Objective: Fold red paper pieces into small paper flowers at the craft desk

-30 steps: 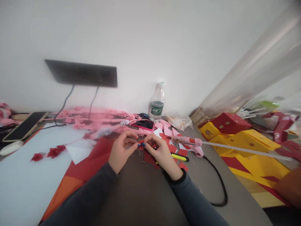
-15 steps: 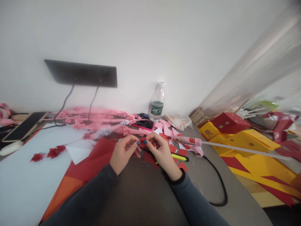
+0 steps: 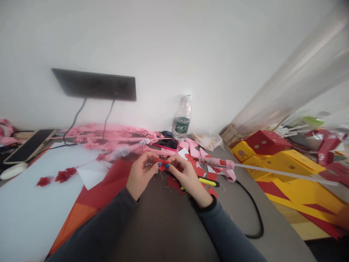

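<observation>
Left grip (image 3: pixel 140 175) and right grip (image 3: pixel 188 177) pinch folded red paper (image 3: pixel 163 167).

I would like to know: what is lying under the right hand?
Red scraps and yellow-and-black tool parts show around the right hand. The hand covers what lies between, so whether those parts join cannot be seen.

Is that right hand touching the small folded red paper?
Touching. The head view shows the right hand pressing its blue-nailed thumb against the small folded red paper.

Red paper (image 3: pixel 163 167); blue nails (image 3: pixel 167 166)
</observation>
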Tool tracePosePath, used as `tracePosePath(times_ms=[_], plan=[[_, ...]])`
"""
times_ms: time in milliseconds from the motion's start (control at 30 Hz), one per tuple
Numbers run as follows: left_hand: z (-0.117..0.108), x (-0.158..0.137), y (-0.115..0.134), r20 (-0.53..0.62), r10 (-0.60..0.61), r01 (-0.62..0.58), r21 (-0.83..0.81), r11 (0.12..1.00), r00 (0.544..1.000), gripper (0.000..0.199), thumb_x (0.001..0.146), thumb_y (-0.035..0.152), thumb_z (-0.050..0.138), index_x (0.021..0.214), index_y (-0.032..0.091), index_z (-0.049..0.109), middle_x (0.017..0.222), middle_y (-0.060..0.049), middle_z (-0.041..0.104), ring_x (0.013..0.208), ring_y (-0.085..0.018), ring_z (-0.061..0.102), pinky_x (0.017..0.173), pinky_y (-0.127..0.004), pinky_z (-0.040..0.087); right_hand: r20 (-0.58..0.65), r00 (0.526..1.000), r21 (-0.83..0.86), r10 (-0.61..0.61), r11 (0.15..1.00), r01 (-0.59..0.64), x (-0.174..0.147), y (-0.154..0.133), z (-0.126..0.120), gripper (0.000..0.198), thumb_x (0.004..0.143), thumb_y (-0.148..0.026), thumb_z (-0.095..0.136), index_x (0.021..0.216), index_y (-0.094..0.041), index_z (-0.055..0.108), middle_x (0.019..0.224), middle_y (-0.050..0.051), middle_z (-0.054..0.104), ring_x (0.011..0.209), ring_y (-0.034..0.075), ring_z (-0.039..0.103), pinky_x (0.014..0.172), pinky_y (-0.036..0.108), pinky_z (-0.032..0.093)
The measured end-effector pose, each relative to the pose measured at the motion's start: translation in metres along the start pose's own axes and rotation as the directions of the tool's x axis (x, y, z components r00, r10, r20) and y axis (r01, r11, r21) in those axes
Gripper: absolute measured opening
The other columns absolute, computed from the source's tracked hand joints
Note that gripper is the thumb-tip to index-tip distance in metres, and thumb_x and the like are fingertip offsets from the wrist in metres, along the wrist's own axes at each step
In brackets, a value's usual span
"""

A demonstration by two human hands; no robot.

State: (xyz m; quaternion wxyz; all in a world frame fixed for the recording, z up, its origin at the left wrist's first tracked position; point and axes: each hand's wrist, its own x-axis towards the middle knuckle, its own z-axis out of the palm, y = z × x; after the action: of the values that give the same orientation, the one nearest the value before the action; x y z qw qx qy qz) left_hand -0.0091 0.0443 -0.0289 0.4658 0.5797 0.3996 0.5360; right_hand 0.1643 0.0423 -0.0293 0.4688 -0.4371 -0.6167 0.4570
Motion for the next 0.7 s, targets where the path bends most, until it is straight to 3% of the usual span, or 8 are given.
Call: tracePosePath(times_ms=[233, 433, 700], plan=[[-0.0011, 0.0032, 0.0032, 0.022, -0.078, 0.079, -0.065, 0.995, 0.997, 0.011, 0.076, 0.018, 0.068, 0.085, 0.017, 0.063, 0.08, -0.001, 0.064, 0.076, -0.013, 0.062, 0.065, -0.021, 0.052, 0.028, 1.0, -0.003, 0.014, 1.0, -0.014, -0.0002, 0.0036, 0.0014, 0.017, 0.083, -0.035, 0.064, 0.086, -0.019, 0.059, 0.074, 0.001, 0.058, 0.064, 0.015, 0.052, 0.06, 0.027, 0.04], [-0.003, 0.0049, -0.0001, 0.034, -0.19, 0.193, -0.162, 0.968, 0.981, 0.021, 0.072, 0.02, 0.073, 0.09, 0.017, 0.063, 0.083, -0.002, 0.067, 0.079, -0.014, 0.064, 0.069, -0.023, 0.052, 0.003, 0.996, 0.019, -0.094, 0.995, 0.094, -0.0007, 0.0001, 0.0014, 0.012, 0.086, -0.031, 0.062, 0.09, -0.02, 0.057, 0.08, 0.001, 0.057, 0.071, 0.016, 0.054, 0.066, 0.029, 0.043], [-0.0055, 0.0069, -0.0006, 0.107, -0.221, 0.237, -0.173, 0.956, 0.969, 0.02, 0.075, 0.025, 0.074, 0.089, 0.016, 0.063, 0.086, -0.003, 0.068, 0.077, -0.014, 0.064, 0.068, -0.023, 0.05, 0.068, 0.998, 0.075, 0.008, 0.997, -0.013, 0.0009, -0.0006, 0.0003, 0.02, 0.083, -0.038, 0.066, 0.087, -0.021, 0.055, 0.077, 0.0, 0.058, 0.066, 0.015, 0.054, 0.06, 0.027, 0.042]])
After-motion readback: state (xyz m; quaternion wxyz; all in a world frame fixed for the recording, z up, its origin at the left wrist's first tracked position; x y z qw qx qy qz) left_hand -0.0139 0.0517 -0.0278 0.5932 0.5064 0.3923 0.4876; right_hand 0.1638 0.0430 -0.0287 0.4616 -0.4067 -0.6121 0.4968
